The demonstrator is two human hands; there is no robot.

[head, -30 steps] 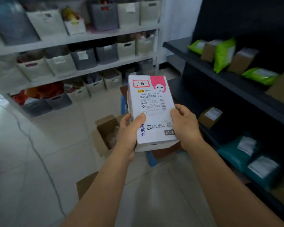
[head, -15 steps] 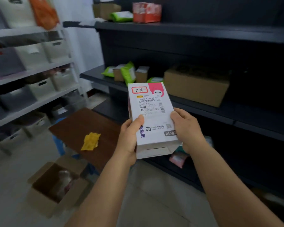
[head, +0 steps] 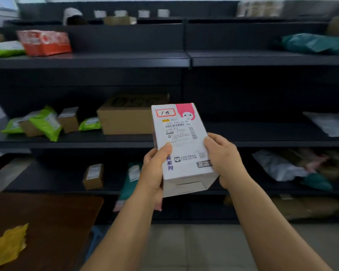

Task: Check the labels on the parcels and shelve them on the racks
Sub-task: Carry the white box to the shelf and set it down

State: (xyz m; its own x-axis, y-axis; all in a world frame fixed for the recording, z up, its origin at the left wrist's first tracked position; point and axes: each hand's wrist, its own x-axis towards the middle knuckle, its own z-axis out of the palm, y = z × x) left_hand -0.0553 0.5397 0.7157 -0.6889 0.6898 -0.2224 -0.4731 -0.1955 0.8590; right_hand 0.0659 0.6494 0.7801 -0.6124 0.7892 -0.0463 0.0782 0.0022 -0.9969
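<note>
While both bare forearms reach forward from the bottom of the view, the two hands grip one white parcel box (head: 181, 147) between them, held upright in the air in front of the dark rack (head: 188, 59). The left hand (head: 155, 171) clasps the box's lower left edge, thumb laid on the front face and fingers wrapped behind. The right hand (head: 223, 155) clasps the lower right edge the same way. The box faces the camera, with a shipping label (head: 179, 129) bearing barcodes on its upper half, a red-framed tag with handwriting at the top left and a pink corner at the top right.

At lower left lies a brown tabletop (head: 47, 222) with a crumpled yellow scrap (head: 10, 245) on it. Pale floor tiles show beneath the arms.

Behind the box, the rack's middle shelf carries a large cardboard carton (head: 125, 118), small brown boxes and green mailer bags (head: 44, 123) to its left. The lower shelf holds a small brown box (head: 93, 176) and a teal bag (head: 130, 182). Higher up sit a red package (head: 44, 43) at left and a dark teal bag (head: 313, 44) at right, both blurred.
</note>
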